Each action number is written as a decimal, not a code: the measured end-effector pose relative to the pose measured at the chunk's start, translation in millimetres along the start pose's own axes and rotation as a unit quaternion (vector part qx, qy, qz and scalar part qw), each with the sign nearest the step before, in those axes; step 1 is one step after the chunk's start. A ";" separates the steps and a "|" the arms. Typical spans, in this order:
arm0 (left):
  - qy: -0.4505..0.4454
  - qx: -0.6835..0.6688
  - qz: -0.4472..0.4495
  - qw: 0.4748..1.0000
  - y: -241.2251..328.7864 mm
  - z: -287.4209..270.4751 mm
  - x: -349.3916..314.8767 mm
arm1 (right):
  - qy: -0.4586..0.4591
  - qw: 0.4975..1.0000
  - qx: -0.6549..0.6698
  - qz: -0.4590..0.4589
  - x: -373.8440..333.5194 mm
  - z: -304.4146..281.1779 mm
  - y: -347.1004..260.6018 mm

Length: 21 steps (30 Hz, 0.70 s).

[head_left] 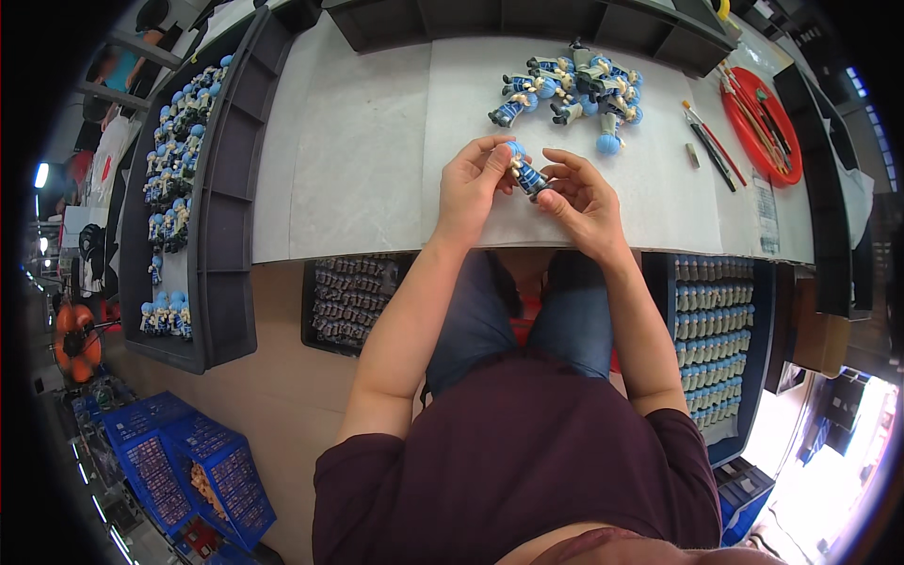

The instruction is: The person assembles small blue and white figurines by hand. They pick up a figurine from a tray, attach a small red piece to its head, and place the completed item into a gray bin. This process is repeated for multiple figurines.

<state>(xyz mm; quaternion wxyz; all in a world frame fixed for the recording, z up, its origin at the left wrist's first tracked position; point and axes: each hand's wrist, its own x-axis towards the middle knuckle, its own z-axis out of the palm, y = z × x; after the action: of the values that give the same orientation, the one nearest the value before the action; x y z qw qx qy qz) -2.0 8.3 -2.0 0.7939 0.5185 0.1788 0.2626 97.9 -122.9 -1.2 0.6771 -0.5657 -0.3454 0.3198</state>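
Above the near part of the white table, both hands meet at a small figurine (526,177) with blue hair, a blue striped outfit and dark shoes. My left hand (467,188) pinches it by the head end between thumb and fingers. At the shoe end, my right hand (586,200) has its thumb against the figurine and its fingers curled around that side. The figurine is tilted, head up and to the left. Just beyond the hands lies a loose pile of similar blue-haired figurines (576,87).
A dark crate (226,188) with many figurines stands at the left. Brushes (713,146) lie right of the pile, beside a red tray (794,155) with more tools. Below the table edge are trays of figurines (713,339) and dark pieces (353,301). Another dark crate (527,26) borders the back.
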 end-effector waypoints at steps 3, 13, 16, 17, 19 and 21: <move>-0.005 0.002 0.023 1.000 0.7 1.0 -0.4 | 0.011 1.000 -0.009 -0.012 -0.2 0.2 1.1; 0.013 -0.005 0.051 0.999 -3.0 1.6 -0.7 | 0.035 0.994 -0.064 -0.083 2.6 -1.7 5.5; 0.018 -0.015 0.063 0.998 -3.2 3.0 -0.5 | 0.035 0.994 -0.069 -0.082 4.3 -2.6 6.5; 0.018 -0.017 0.063 0.998 -1.5 4.4 -0.3 | 0.036 0.995 -0.062 -0.075 3.7 -2.3 7.0; 0.016 -0.016 0.053 0.998 -1.3 4.0 -0.3 | 0.040 0.996 -0.050 -0.064 3.9 -2.6 5.7; 0.011 -0.011 0.034 0.999 -2.8 1.0 0.4 | 0.036 0.997 -0.044 -0.058 3.6 -2.1 3.0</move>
<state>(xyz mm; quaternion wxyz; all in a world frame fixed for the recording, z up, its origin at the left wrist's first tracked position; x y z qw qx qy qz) -0.6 6.9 -4.2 0.7879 0.5127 0.1676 0.2970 101.5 -120.6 -4.1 0.6812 -0.5849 -0.3667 0.2436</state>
